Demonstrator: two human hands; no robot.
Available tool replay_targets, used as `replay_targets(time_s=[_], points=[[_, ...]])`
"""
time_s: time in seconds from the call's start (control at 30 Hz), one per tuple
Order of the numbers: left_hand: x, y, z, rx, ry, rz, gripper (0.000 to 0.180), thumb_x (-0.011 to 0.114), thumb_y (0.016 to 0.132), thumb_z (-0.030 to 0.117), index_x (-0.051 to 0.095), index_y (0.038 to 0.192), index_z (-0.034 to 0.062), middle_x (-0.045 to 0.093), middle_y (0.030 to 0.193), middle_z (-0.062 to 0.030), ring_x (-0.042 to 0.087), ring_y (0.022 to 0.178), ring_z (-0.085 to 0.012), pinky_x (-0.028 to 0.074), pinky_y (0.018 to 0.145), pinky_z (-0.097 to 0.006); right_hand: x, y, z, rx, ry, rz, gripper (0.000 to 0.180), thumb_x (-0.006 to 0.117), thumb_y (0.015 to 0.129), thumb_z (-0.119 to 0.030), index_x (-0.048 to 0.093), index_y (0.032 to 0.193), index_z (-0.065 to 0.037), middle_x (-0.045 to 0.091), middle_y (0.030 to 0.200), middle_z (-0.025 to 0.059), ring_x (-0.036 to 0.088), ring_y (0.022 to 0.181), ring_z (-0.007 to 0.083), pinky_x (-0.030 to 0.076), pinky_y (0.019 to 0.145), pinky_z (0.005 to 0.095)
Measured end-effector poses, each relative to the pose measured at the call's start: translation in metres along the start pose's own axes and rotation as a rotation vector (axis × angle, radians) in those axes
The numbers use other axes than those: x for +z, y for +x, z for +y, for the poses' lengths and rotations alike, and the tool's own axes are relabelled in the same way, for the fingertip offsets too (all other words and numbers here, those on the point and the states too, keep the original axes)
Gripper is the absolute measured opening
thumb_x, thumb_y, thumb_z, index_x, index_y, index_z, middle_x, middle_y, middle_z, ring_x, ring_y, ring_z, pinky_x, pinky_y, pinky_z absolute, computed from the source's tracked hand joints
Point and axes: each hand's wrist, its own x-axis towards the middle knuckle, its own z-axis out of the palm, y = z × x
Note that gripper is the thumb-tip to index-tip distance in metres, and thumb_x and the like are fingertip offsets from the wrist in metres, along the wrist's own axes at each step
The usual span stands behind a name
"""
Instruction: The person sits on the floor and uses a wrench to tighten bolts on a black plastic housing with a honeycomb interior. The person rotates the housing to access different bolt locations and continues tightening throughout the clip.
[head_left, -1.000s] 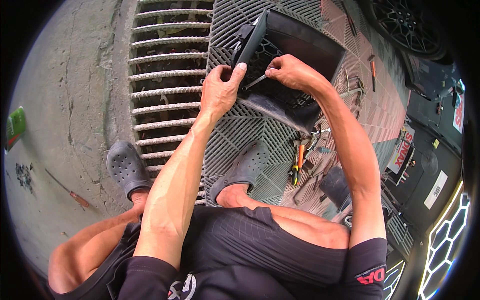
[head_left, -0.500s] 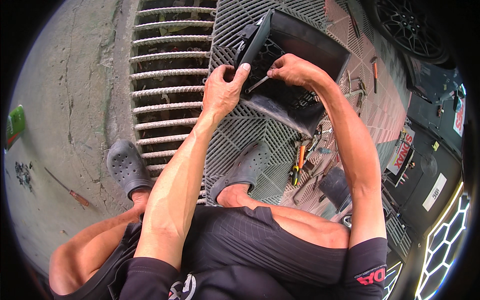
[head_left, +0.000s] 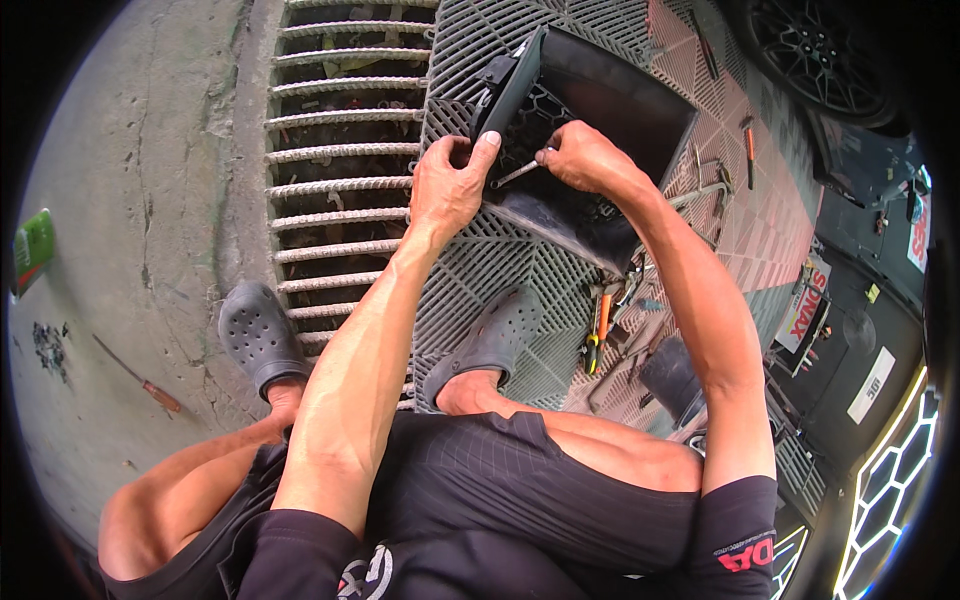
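Observation:
A black plastic housing (head_left: 635, 95), box-shaped with an open hollow, rests tilted on the grille-patterned floor in front of me. My left hand (head_left: 452, 188) is closed round its left edge, thumb on top and fingers out of sight behind the rim. In my right hand (head_left: 588, 158) is a slim metal wrench (head_left: 516, 175), pinched at one end. The wrench's other end sits low inside the housing, close to my left thumb. What that end bears on is too small to make out. Honeycomb mesh shows inside the hollow, partly covered by my right hand.
A slotted drain (head_left: 345, 185) runs along the left of the housing. Near my right foot lie orange-handled pliers (head_left: 600, 325) among several tools, with a black bucket (head_left: 672, 378) beside them. On the concrete at far left is a screwdriver (head_left: 160, 396). A car wheel (head_left: 820, 60) stands at upper right.
The wrench has swung slightly, lying a little flatter, and my right hand has shifted a bit lower. My left hand keeps its hold on the housing's edge.

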Motion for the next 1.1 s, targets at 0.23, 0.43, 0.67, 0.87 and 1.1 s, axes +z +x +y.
replay_targets(time_s=[0.23,0.43,0.67,0.87,1.1], points=[[0.002,-0.002,0.001,-0.017,-0.005,-0.001,0.081,0.074,0.096,0.072,0.076,0.119,-0.006,0.08,0.105,-0.0189,0.076,0.098,-0.0287,0.058,0.093,-0.042,0.015,-0.027,0.015,0.107,0.15,-0.088,0.046,0.07,0.106,-0.037,0.079,0.12,0.006,0.078,0.098,0.0195,0.072,0.091,0.0292,0.057,0.09,0.046],[0.003,-0.001,-0.002,0.019,0.014,0.023,0.083,0.073,0.096,0.073,0.076,0.121,-0.0065,0.079,0.104,-0.0184,0.076,0.098,-0.0277,0.058,0.092,-0.041,0.018,-0.051,0.014,0.101,0.177,-0.15,0.051,0.067,0.11,-0.042,0.077,0.113,0.008,0.077,0.09,0.0153,0.067,0.078,0.0226,0.056,0.077,0.0434],[0.001,0.003,-0.005,0.018,0.0,-0.007,0.085,0.072,0.096,0.075,0.076,0.121,-0.0063,0.079,0.106,-0.0194,0.076,0.101,-0.0286,0.058,0.094,-0.042,-0.002,-0.058,0.004,-0.092,0.341,-0.114,0.034,0.064,0.111,-0.029,0.074,0.113,0.003,0.075,0.083,0.0074,0.062,0.062,0.016,0.052,0.061,0.0378],[0.0,0.004,-0.006,0.013,0.002,-0.014,0.087,0.072,0.095,0.076,0.075,0.123,-0.0062,0.079,0.108,-0.0202,0.076,0.102,-0.0286,0.058,0.095,-0.041,-0.029,-0.066,0.002,-0.207,0.338,-0.065,0.03,0.066,0.109,-0.024,0.076,0.116,0.003,0.071,0.081,0.0087,0.063,0.066,0.0175,0.053,0.065,0.0385],[-0.003,-0.006,0.019,0.058,0.081,0.02,0.089,0.075,0.096,0.07,0.065,0.145,-0.0039,0.074,0.122,-0.0205,0.072,0.11,-0.028,0.057,0.099,-0.042,-0.042,-0.064,0.044,-0.316,0.33,0.072,0.031,0.066,0.11,-0.022,0.074,0.127,0.002,0.069,0.085,0.0066,0.064,0.08,0.0161,0.055,0.076,0.0349]])
